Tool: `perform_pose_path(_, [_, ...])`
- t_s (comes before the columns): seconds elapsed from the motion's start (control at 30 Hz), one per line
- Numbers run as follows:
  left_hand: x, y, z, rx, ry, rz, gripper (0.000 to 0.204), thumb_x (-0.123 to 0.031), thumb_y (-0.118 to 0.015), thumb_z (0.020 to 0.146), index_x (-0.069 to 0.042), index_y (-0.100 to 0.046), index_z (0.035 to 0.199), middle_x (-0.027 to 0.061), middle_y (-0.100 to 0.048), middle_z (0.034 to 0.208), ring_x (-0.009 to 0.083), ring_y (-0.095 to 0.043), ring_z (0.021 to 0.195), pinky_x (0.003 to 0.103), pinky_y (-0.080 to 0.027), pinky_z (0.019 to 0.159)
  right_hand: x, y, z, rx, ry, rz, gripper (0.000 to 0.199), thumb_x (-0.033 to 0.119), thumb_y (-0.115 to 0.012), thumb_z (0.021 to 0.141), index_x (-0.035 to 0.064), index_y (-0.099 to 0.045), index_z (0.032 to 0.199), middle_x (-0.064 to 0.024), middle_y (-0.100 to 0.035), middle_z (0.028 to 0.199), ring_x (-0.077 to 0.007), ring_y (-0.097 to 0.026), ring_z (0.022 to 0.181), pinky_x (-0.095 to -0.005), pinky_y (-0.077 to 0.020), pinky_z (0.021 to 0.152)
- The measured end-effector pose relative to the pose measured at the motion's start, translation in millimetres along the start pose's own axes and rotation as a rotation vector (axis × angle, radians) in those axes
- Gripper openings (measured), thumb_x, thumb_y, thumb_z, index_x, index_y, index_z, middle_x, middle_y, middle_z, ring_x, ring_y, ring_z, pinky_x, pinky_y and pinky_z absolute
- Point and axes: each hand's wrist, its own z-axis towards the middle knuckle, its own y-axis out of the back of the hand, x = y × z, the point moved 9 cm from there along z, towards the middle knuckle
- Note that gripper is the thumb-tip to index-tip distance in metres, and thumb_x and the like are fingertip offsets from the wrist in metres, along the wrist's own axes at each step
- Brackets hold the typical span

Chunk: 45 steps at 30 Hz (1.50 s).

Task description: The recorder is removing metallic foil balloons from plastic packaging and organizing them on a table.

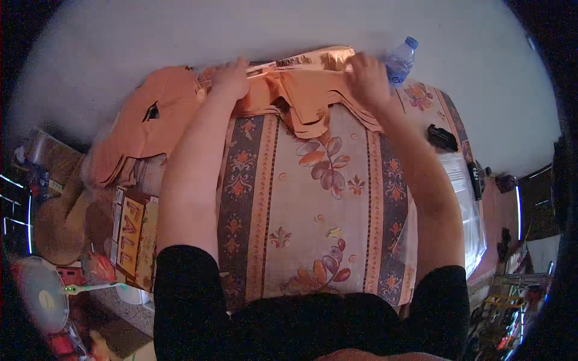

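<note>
A layered stack of copper-orange shiny sheets (307,96) with cut, wavy near edges lies at the far side of the table. My left hand (232,81) is at the stack's far left part, fingers bent over its edge. At the far right end my right hand (368,78) has its fingers curled at the folded, glinting rim. The fingertips are partly hidden on both hands. Further left, more matt orange cut sheets (159,99) with a dark slit spread over the table corner.
A patterned tablecloth (319,234) covers the table against a pale wall. Right of the stack stand a blue-tinted plastic bottle (402,61) and a black object (442,138). Clear plastic wrap (466,204) lies at the right edge. A printed box (130,234) and a fan (45,296) are left.
</note>
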Motion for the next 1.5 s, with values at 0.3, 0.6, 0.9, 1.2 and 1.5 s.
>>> perform_pose_path(0.3, [-51, 15, -98, -0.178, -0.354, -0.127, 0.044, -0.033, -0.050, 0.087, -0.011, -0.048, 0.125, 0.0152, -0.046, 0.129, 0.0340, -0.044, 0.119, 0.053, -0.032, 0.099, 73, -64, -54, 0.356, 0.119, 0.137, 0.059, 0.047, -0.049, 0.087, 0.0112, -0.042, 0.133, -0.0165, -0.035, 0.140, -0.0344, -0.026, 0.133, -0.0558, -0.0207, 0.105])
perform_pose_path(0.6, [29, 118, -235, 0.145, -0.273, -0.391, 0.032, -0.030, -0.056, 0.085, -0.002, -0.056, 0.101, 0.0184, -0.062, 0.096, 0.0337, -0.060, 0.092, 0.042, -0.047, 0.077, 52, -64, -57, 0.138, 0.067, 0.216, 0.062, 0.038, -0.054, 0.088, 0.0104, -0.033, 0.139, -0.0162, -0.026, 0.146, -0.0327, -0.017, 0.138, -0.0554, -0.0155, 0.107])
perform_pose_path(0.9, [407, 74, -343, -0.219, 0.571, -0.461, 0.030, -0.023, -0.055, 0.082, -0.001, -0.062, 0.103, 0.0184, -0.065, 0.095, 0.0290, -0.063, 0.090, 0.039, -0.047, 0.079, 227, 38, -110, 0.347, 0.416, 0.558, 0.059, 0.026, -0.054, 0.088, 0.0038, -0.030, 0.139, -0.0176, -0.022, 0.147, -0.0328, -0.016, 0.138, -0.0490, -0.0156, 0.110])
perform_pose_path(1.2, [573, -1, -314, -0.435, 0.740, -0.163, 0.051, -0.037, -0.058, 0.079, 0.007, -0.060, 0.106, 0.0271, -0.060, 0.107, 0.0354, -0.057, 0.104, 0.040, -0.043, 0.090, 309, 27, -142, 0.397, 0.572, 0.575, 0.060, 0.031, -0.050, 0.090, 0.0073, -0.028, 0.140, -0.0163, -0.022, 0.148, -0.0320, -0.019, 0.137, -0.0490, -0.0154, 0.110])
perform_pose_path(1.5, [577, -60, -262, -0.002, 0.998, -0.416, 0.048, -0.038, -0.065, 0.079, 0.002, -0.062, 0.107, 0.0175, -0.064, 0.102, 0.0314, -0.062, 0.088, 0.040, -0.047, 0.080, 310, 24, -141, 0.408, 0.547, 0.569, 0.061, 0.028, -0.054, 0.087, 0.0098, -0.031, 0.139, -0.0141, -0.027, 0.146, -0.0323, -0.026, 0.135, -0.0474, -0.0191, 0.110])
